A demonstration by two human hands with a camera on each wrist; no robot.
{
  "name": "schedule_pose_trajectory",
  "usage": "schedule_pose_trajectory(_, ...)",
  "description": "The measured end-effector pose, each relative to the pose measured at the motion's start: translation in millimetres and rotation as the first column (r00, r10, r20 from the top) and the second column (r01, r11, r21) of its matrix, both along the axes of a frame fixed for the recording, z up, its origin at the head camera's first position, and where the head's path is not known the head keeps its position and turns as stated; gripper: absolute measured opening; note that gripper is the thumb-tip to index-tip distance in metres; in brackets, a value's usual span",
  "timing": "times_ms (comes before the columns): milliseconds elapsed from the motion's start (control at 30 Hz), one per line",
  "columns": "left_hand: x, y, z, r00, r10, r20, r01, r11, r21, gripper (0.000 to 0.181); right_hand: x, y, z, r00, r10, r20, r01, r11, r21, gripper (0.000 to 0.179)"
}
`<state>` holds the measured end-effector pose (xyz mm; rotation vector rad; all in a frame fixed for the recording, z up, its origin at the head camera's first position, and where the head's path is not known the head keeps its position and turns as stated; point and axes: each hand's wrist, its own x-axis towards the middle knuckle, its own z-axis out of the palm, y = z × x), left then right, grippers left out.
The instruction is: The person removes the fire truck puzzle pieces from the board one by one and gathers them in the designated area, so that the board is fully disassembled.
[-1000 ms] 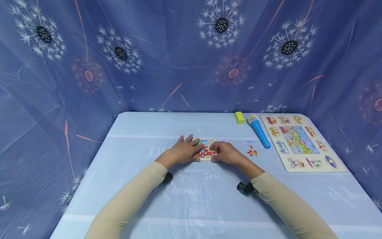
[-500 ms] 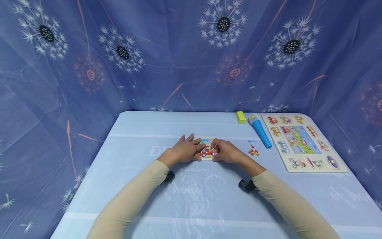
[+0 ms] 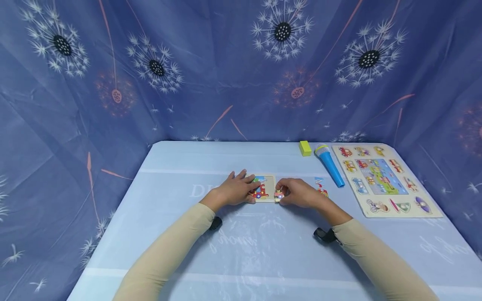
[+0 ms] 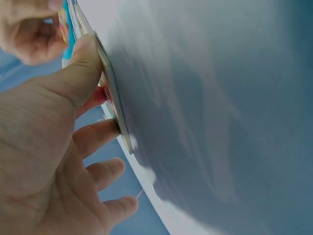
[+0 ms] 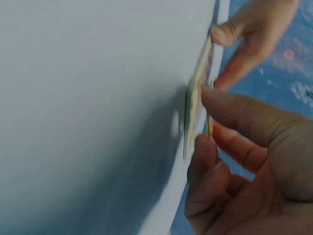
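Observation:
A small wooden jigsaw board [image 3: 271, 184] with a red vehicle picture lies mid-table, its right part showing bare wood. My left hand [image 3: 235, 190] rests over the board's left side with fingers spread. In the left wrist view, its thumb [image 4: 87, 51] presses at the board's edge. Just right of the board, my right hand [image 3: 299, 192] pinches a jigsaw piece [image 3: 278, 195] between thumb and fingers. The right wrist view has that piece [image 5: 210, 120] edge-on and mostly covered by the fingers.
Loose jigsaw pieces [image 3: 319, 182] lie right of my right hand, partly behind it. Farther back are a yellow block [image 3: 305, 148] and a blue toy microphone [image 3: 330, 166]. A large wooden puzzle board [image 3: 370, 207] lies at the right. A dandelion-print curtain [image 3: 226, 62] hangs behind the table.
My right hand has moved right, taking a jigsaw piece out of the board's right side and baring the wood there. The left hand has stayed in place on the board.

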<state>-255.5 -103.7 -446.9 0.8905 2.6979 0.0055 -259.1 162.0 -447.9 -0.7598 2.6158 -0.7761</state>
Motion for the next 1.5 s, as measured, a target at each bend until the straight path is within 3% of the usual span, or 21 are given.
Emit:
schedule_pose_trajectory(267,1.6,-0.5,-0.9,1.0,-0.006,-0.018,0.006,1.0,0.002,0.071,29.8,78,2.4,0.998,0.052,0.044,-0.048,0.996,-0.073,0.032)
schedule_pose_trajectory(400,1.2,-1.1,-1.2,1.0,-0.01,-0.018,0.01,1.0,0.015,0.071,36.1,112,4.9,0.999,-0.01,0.041,0.013,0.996,-0.092,0.034)
schedule_pose_trajectory(600,-0.5,0.2,-4.8,1.0,-0.021,-0.014,0.022,0.999,0.024,0.07,36.2,146,5.5,0.994,-0.104,0.018,0.105,0.994,-0.038,0.039)
schedule_pose_trajectory(900,0.3,-0.1,-3.8,1.0,-0.02,-0.021,0.02,1.0,0.02,0.07,30.4,149,-4.6,0.997,-0.068,0.033,0.071,0.995,-0.075,0.036)
schedule_pose_trajectory(1500,1.1,-0.5,-0.6,1.0,-0.022,-0.013,0.022,1.0,0.014,0.071,30.5,143,-9.1,0.992,-0.122,0.03,0.122,0.992,-0.021,0.037)
